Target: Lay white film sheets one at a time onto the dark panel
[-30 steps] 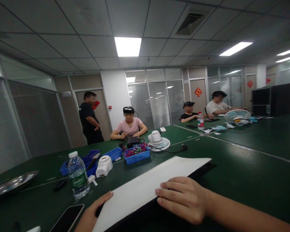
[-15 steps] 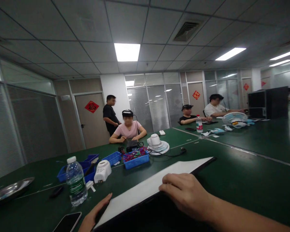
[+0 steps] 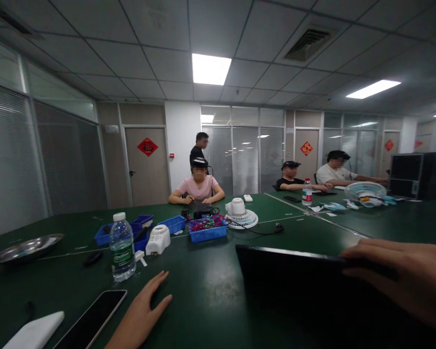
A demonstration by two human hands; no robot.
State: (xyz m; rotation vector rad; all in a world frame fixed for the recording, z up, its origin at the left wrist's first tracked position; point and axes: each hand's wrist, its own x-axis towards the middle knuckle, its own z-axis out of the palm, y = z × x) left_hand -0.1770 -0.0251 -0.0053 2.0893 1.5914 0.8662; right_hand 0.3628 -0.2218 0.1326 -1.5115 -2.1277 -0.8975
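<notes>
A flat black panel (image 3: 298,286) stands tilted at the lower right, its dark side towards me. Its white face, seen earlier, is hidden, and I cannot tell its exact kind. My right hand (image 3: 403,274) is closed over the panel's upper edge. My left hand (image 3: 145,308) is apart from the panel, over the table's near left, with thumb and fingers spread and nothing in it. Beside that hand lies a smartphone (image 3: 92,317) with a dark screen. A water bottle with a green label (image 3: 122,249) stands just beyond.
On the green table (image 3: 203,276), blue trays (image 3: 207,234) hold wires and parts. A white fan head (image 3: 241,218), a white housing (image 3: 158,240) and a metal dish (image 3: 24,248) lie around. A white slab (image 3: 36,332) is at near left. Other people (image 3: 199,189) sit across.
The panel has moved right and turned from its white face to its black side. My left hand has let go of it. My right hand has shifted right with it.
</notes>
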